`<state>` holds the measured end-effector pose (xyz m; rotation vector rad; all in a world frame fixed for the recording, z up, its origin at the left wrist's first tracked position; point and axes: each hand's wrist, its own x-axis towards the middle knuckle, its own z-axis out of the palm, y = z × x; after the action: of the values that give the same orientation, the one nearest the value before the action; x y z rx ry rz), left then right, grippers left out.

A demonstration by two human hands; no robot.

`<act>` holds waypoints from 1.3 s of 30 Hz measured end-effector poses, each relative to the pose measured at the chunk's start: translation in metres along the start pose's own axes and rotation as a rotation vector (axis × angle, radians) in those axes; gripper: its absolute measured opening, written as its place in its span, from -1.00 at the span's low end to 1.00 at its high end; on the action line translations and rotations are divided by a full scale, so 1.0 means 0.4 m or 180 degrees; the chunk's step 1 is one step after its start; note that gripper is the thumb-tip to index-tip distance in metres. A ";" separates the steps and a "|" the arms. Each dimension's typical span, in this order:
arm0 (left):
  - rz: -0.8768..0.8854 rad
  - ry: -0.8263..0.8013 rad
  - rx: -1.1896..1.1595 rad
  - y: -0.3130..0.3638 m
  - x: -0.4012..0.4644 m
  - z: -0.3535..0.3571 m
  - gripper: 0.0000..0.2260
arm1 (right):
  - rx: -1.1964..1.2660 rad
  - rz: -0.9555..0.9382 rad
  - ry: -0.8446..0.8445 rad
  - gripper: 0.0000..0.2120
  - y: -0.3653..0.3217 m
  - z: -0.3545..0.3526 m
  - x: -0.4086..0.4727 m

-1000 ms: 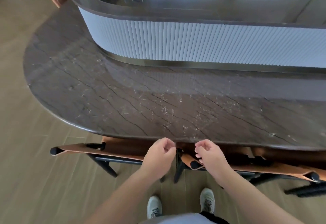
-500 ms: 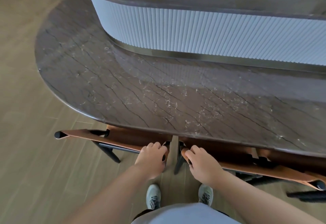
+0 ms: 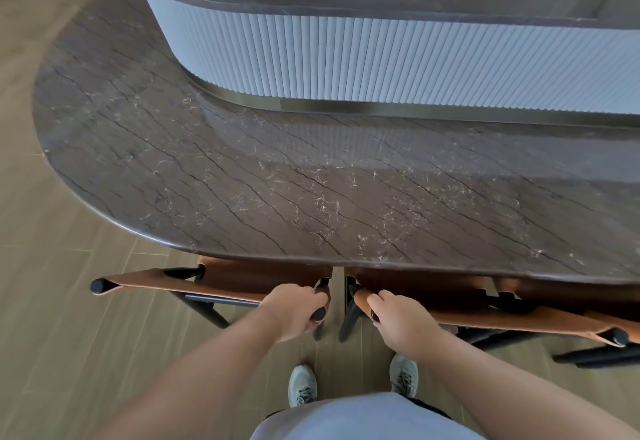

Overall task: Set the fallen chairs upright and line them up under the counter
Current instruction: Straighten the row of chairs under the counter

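Line-up step — left hand [image 3: 294, 311] and right hand [image 3: 398, 318] each curled round a black-capped backrest end of the two upright tan-leather, black-framed chairs [image 3: 225, 282] under the dark veined-stone counter [image 3: 311, 180]; next, prob. even the gap btwn them.

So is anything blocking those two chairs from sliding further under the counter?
Nothing visible. Left hand and right hand grip the left chair and right chair, already partly under the counter; beneath it is hidden.

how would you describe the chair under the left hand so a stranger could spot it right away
Start at the dark brown stone counter and follow its near edge to the rounded end. Two tan chairs sit tucked under that edge; the left chair is gripped by the left hand. Unlike the right chair, it sits by the curve with its black-capped arm jutting out.
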<state>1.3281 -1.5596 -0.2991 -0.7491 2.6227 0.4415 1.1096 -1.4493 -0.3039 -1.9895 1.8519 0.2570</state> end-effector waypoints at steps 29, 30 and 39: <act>-0.0042 -0.0114 0.0022 0.015 0.042 -0.004 -0.79 | 0.0025 -0.0004 0.0012 -0.78 0.005 -0.002 0.007; -0.0064 -0.0124 0.0016 0.017 0.041 -0.005 -0.79 | 0.0033 -0.0021 0.0016 -0.77 0.006 -0.002 0.006; -0.0216 -0.0031 -0.0017 0.031 0.033 -0.003 -0.78 | 0.0106 -0.0005 0.0133 -0.78 -0.005 -0.013 -0.001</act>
<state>1.3104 -1.5557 -0.3016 -0.8328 2.5794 0.4319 1.1108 -1.4508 -0.2989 -1.9883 1.8680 0.1845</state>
